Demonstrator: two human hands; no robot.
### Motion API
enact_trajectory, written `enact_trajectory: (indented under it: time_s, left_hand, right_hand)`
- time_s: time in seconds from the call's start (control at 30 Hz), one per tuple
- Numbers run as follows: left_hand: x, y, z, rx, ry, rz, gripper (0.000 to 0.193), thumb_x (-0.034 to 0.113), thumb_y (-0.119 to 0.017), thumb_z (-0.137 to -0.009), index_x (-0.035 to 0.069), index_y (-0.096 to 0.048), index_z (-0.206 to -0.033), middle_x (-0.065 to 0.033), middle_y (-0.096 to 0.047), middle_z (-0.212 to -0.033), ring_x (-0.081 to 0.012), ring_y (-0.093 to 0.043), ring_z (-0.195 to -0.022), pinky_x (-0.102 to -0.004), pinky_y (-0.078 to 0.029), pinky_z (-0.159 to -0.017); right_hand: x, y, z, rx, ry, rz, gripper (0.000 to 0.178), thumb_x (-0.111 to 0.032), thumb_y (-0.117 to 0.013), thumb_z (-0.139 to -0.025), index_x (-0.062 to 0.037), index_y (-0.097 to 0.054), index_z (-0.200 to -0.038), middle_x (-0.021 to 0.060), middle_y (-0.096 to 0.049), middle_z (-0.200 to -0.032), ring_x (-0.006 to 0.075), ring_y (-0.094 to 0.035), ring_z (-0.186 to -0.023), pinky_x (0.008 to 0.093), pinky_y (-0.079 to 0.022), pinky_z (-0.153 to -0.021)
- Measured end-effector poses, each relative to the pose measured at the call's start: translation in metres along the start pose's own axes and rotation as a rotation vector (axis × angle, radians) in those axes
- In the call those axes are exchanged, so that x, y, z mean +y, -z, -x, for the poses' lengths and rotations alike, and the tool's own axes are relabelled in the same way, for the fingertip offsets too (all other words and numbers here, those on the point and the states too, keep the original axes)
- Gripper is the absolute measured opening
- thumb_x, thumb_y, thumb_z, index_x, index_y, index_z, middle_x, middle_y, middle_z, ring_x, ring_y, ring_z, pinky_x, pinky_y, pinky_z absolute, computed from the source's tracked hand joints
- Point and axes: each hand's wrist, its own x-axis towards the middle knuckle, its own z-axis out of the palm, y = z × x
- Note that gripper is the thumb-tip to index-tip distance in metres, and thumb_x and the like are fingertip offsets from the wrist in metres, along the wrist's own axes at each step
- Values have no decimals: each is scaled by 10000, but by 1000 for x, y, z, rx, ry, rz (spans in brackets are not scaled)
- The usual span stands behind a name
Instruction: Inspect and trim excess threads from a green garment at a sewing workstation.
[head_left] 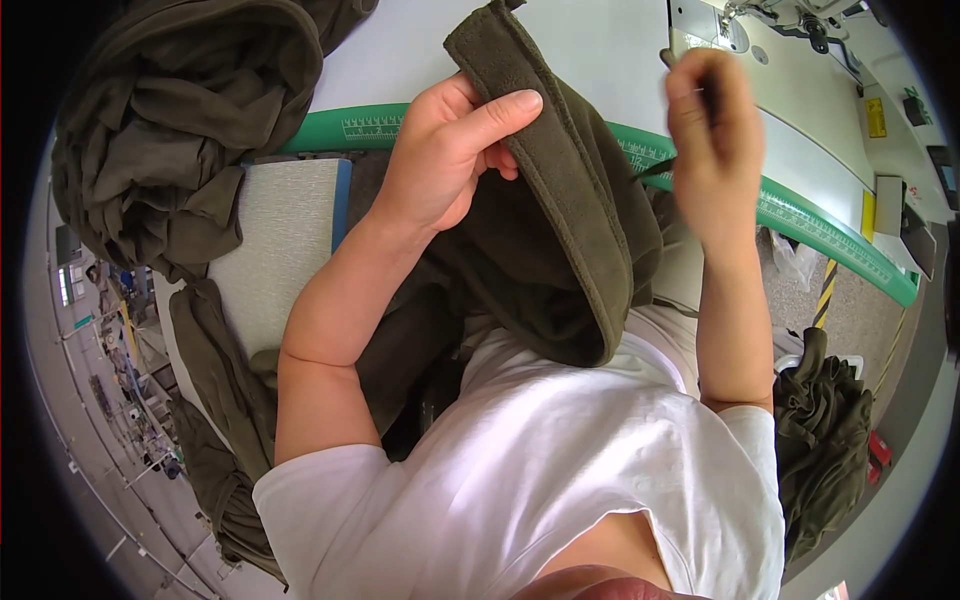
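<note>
My left hand grips the banded edge of an olive-brown fleece garment, thumb on top and fingers behind. The seamed band runs from above the hand down towards my lap, where the cloth hangs in a loop. To the right, my raised right hand is closed and slightly smeared by motion. A narrow dark strip reaches it from the garment's side, and a short end shows above its fingers. The palm side is partly hidden.
A sewing machine stands at the far right of the white table. Green ruler-marked edging curves along its front. Piled olive cloth lies at left beside a grey padded board; more olive cloth sits at lower right.
</note>
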Motion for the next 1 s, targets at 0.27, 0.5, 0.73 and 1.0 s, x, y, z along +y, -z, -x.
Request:
enact_trajectory:
  time_s: [0.27, 0.5, 0.73, 1.0]
  left_hand:
    - [-3, 2, -3, 12, 1, 8, 142, 188, -611, -869, 52, -601, -910, -19, -636, -786, -62, -557, -612, -190, -434, -526]
    - [-1, 13, -10, 55, -15, 62, 137, 183, -600, -872, 53, -603, -916, -24, -642, -794, -70, -560, -613, -195, -434, -533]
    - [1, 17, -15, 108, -26, 112, 134, 175, -578, -885, 48, -602, -918, -35, -651, -820, -91, -594, -677, -222, -467, -590]
    - [3, 17, -20, 182, -68, 163, 172, 215, -562, -906, 48, -602, -916, -46, -650, -842, -117, -609, -719, -248, -488, -624]
  right_hand:
    - [-2, -7, 11, -184, -205, -59, 106, -104, -617, -871, -29, -565, -816, -42, -484, -641, 39, -416, -582, 172, -324, -526]
    - [12, -1, 5, 270, -260, -280, 106, -131, -621, -876, -29, -606, -848, -51, -517, -670, 28, -411, -580, 186, -310, -496]
    - [2, -2, 14, -151, -447, -281, 189, -176, -649, -860, -35, -575, -758, -50, -494, -640, 31, -418, -561, 215, -314, -473]
    - [3, -20, 29, -437, -473, -274, 256, -236, -660, -854, -48, -559, -713, -52, -470, -592, 27, -410, -552, 214, -305, -478]
